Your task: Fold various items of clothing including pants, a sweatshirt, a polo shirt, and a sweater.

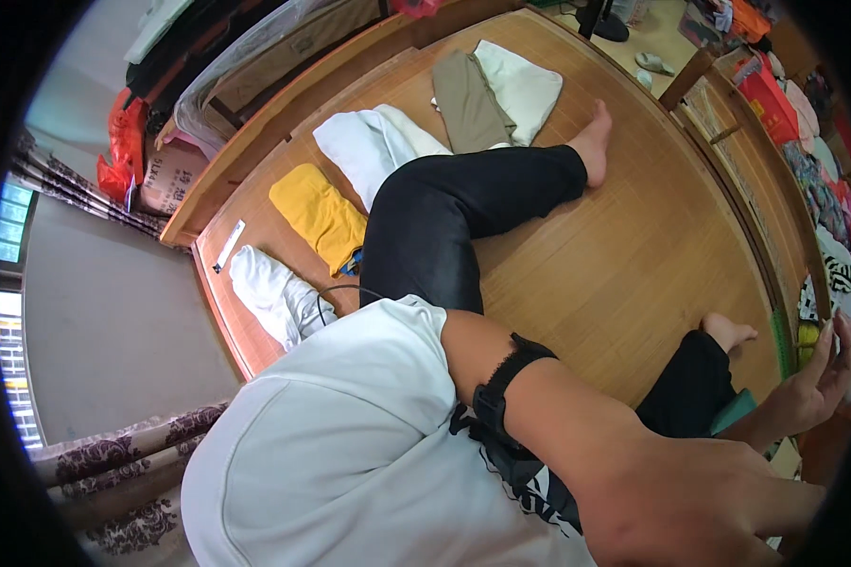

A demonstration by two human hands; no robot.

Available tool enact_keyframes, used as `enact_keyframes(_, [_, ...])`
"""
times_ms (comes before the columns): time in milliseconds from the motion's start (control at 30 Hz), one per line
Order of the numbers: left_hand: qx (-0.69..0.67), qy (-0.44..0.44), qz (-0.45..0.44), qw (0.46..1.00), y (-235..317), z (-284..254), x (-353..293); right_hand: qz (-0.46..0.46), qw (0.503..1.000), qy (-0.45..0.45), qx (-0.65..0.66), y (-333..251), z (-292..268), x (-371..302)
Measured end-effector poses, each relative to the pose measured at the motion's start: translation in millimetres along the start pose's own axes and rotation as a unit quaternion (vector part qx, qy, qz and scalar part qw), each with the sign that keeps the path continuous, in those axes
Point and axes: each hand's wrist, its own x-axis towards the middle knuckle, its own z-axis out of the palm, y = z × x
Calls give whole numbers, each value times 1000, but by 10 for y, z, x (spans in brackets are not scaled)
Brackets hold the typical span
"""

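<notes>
My left arm reaches across my body to the lower right, a black strap (501, 387) around it. The back of my left hand (700, 496) is toward the view; its fingers run into the dark rim, so whether it holds anything is hidden. Just beyond it, my right hand (808, 389) is raised by the bed's right edge, fingers stretched and apart, with nothing visible in it. A small teal piece (734, 412) shows below the right wrist, beside my black trouser leg (690, 387). Neither hand touches the folded clothes on the bed.
On the wooden bed (624, 255) lie a yellow folded garment (317, 213), white garments (279, 293) (359, 146), khaki trousers (468, 99) and a cream garment (520, 90). A wooden rail (728, 180) bounds the right side; piled clothes (808, 180) lie past it. Curtains (142, 472) hang left.
</notes>
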Motion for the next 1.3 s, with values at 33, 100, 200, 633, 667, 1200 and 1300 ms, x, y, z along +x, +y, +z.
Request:
enact_keyframes(33, [4,-2,-2,1000,-13,21,0,2,1000,2,1,-9,-8,-28])
enact_keyframes(100, [4,-6,-7,1000,-39,47,-19,42,999,31,-4,-27,-32,-104])
enact_keyframes(200, [7,-10,-16,1000,-65,67,-67,65,996,59,10,17,-55,-240])
enact_keyframes(633, [32,-56,-81,995,-133,74,-225,188,974,118,45,377,-366,-850])
enact_keyframes(667, [45,-67,-96,992,-141,46,-222,214,966,127,73,416,-389,-894])
enact_keyframes(1200, [717,205,-486,455,2160,-3715,-1781,266,867,144,396,182,-396,-949])
enact_keyframes(1300, [584,298,-649,385,2174,-3984,-2232,341,852,150,368,119,-393,-938])
